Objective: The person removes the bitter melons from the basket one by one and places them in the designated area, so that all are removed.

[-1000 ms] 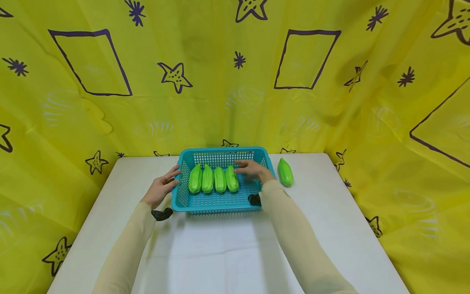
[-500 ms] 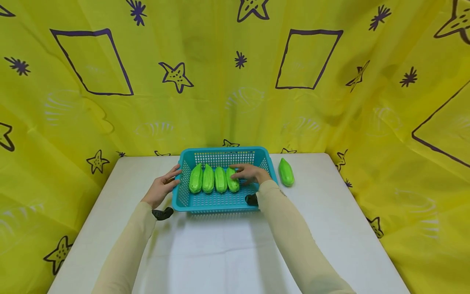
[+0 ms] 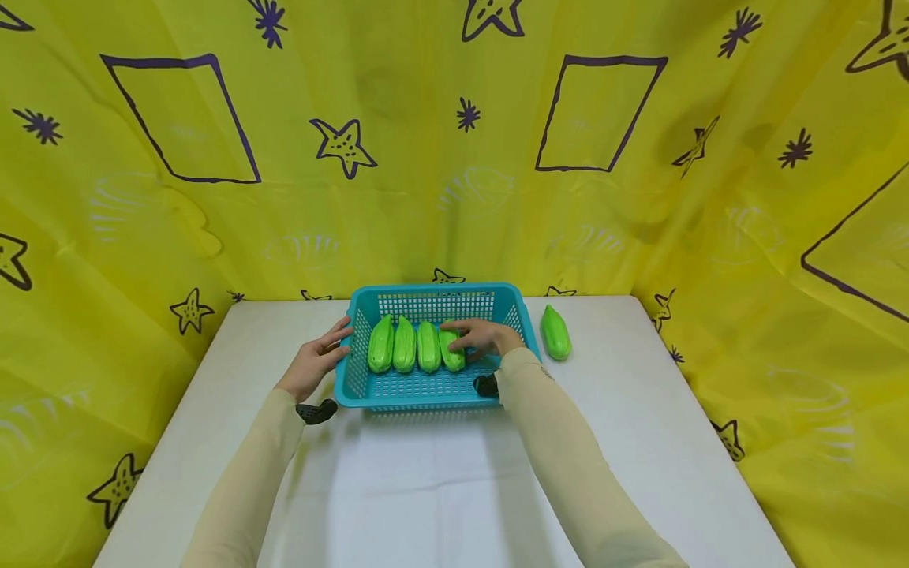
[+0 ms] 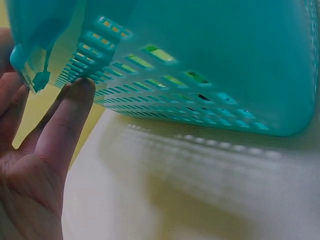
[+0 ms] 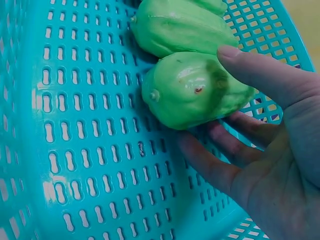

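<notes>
Four-sided and perforated, a teal plastic basket (image 3: 426,400) stands on the white table. Inside lie several green ribbed gourds (image 3: 405,347) in an upright row, side by side. My right hand (image 3: 486,335) is at the rightmost gourd (image 5: 185,82); in the right wrist view the thumb lies over its upper side and the fingers curl along its lower side. My left hand (image 3: 316,364) rests against the basket's left wall, fingers fairly straight; in the left wrist view a fingertip touches the perforated side (image 4: 150,85). One more gourd (image 3: 555,333) lies outside, right of the basket.
The white table (image 3: 398,489) ends at a yellow curtain (image 3: 398,221) behind and on both sides, printed with dark stars and outlines. The basket's right wall stands between my right hand and the gourd outside.
My right hand has moved slightly left and down from above the rightmost gourd, and its fingers now lie around it. The left hand and basket stay put.
</notes>
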The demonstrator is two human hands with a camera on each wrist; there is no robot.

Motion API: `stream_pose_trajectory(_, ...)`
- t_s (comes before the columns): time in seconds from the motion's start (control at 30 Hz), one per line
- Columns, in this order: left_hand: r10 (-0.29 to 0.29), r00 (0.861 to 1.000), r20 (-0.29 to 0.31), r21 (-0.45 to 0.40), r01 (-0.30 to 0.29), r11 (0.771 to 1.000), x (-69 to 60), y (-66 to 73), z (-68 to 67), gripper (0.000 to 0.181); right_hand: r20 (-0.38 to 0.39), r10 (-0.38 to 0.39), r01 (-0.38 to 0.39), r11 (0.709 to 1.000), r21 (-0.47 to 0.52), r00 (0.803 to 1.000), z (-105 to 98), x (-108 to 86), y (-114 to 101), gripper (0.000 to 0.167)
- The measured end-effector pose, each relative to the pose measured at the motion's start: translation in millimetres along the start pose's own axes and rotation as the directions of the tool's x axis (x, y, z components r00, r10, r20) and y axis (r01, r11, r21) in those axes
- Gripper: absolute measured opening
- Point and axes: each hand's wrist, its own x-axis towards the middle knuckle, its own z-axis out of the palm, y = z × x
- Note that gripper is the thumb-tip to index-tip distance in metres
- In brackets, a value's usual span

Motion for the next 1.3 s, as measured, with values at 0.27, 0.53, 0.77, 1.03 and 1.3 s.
stream_pose_trajectory(0.27, -0.011, 1.0, 0.001, -0.005, 0.011, 1.0, -2.1, 4.5, 1.4, 0.052, -0.052, 0.0, -0.003, 0.998, -0.063, 0.999, -2, -2.3, 2, 0.055)
stream_pose_trajectory(0.53, -0.013, 1.0, 0.008, -0.009, 0.013, 1.0, -1.0, 5.1, 1.1, 0.053, -0.103, 0.007, -0.012, 0.998, -0.055, 0.995, -5, -4.2, 5, 0.051)
stream_pose_trajectory(0.77, -0.016, 1.0, 0.008, -0.003, 0.016, 1.0, -1.0, 6.4, 0.4, 0.053, -0.093, 0.01, -0.018, 0.996, -0.088, 0.996, -9, -6.7, 5, 0.052)
stream_pose_trajectory(1.03, -0.014, 1.0, 0.009, -0.002, 0.014, 1.0, -1.3, 8.3, -0.1, 0.053, -0.106, 0.008, -0.018, 0.995, -0.096, 0.994, -12, -5.7, 9, 0.05)
stream_pose_trajectory(1.3, -0.01, 1.0, 0.017, -0.004, 0.01, 1.0, -2.5, 6.9, 0.7, 0.053, -0.16, 0.005, -0.023, 0.993, -0.114, 0.987, -15, -5.9, 15, 0.049)
